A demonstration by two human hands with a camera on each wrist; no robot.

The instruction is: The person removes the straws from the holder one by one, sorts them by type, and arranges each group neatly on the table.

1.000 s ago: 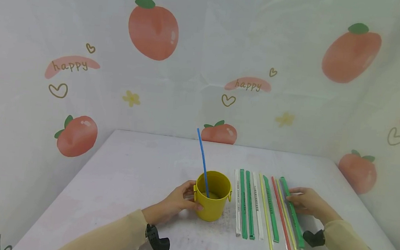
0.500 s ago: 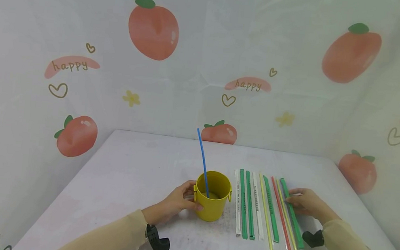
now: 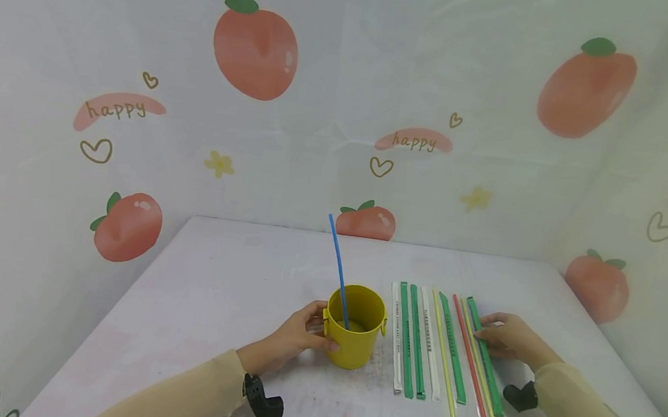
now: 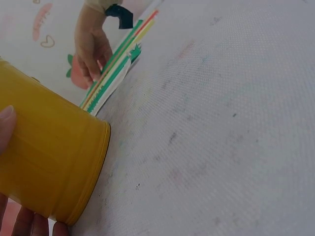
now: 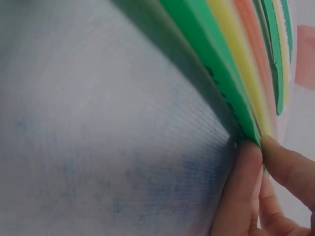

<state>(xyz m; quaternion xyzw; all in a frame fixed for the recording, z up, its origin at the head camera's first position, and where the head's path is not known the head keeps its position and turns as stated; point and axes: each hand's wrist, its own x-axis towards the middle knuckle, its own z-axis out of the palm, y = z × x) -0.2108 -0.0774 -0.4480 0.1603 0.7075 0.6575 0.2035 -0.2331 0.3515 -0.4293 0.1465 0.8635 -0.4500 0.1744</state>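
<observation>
My left hand [image 3: 294, 337] grips the near left side of a small yellow bucket [image 3: 353, 350], thumb at the front and fingers behind. The bucket stands upright, and a blue straw [image 3: 338, 252] leans in it, its top well above the rim. My right hand [image 3: 510, 338] pinches a green-wrapped straw [image 3: 490, 373], the rightmost in a row lying on the table. In the right wrist view, this straw's green wrapper [image 5: 216, 64] runs in between the thumb and fingertips. It lies close along a yellow straw [image 5: 241, 64] and a red straw [image 5: 256, 44].
Left of the red straw, the row goes on with another green-wrapped straw [image 3: 452, 351], a second yellow straw [image 3: 444, 360], and several white and green wrapped ones, such as a white-wrapped straw [image 3: 396, 346] nearest the bucket. A fruit-patterned curtain [image 3: 316, 134] hangs behind the table [image 3: 234, 259].
My right hand and the rightmost green-wrapped straw have shifted slightly left, closer against the yellow straw, whose near end has also moved a little left. The left hand and bucket stay put.
</observation>
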